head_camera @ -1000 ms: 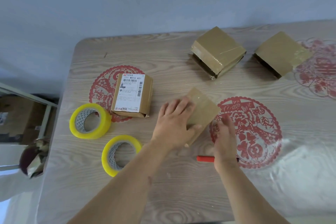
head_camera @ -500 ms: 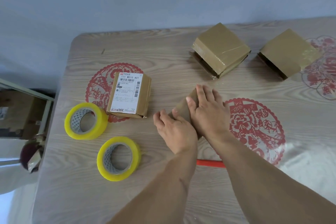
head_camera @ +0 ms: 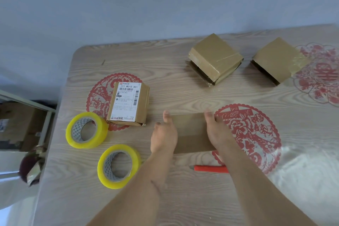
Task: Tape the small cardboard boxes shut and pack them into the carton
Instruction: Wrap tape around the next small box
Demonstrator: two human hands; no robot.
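Box in hand: a small cardboard box (head_camera: pixel 191 132) sits flat on the table (head_camera: pixel 183 198), squared to the near edge, between the two hands.
Left hand (head_camera: pixel 163 135): fingers straight, flat against the box's left side, not curled round it.
Right hand (head_camera: pixel 218 132): fingers straight, flat against the right side, pressing inward.
Labelled box (head_camera: pixel 128 103): left of the hands, near but apart.
Tape rolls: one (head_camera: pixel 86 130) just beside the labelled box, the other (head_camera: pixel 118 166) nearer the front, both close to the table's left edge.
Taped boxes: two at the back, one (head_camera: pixel 214 58) centre, one (head_camera: pixel 277 62) toward the right.
Red cutter (head_camera: pixel 209 168): just behind the box, partly under the right forearm.
Open room: bare tabletop lies between the held box and the back pair, and along the near edge.
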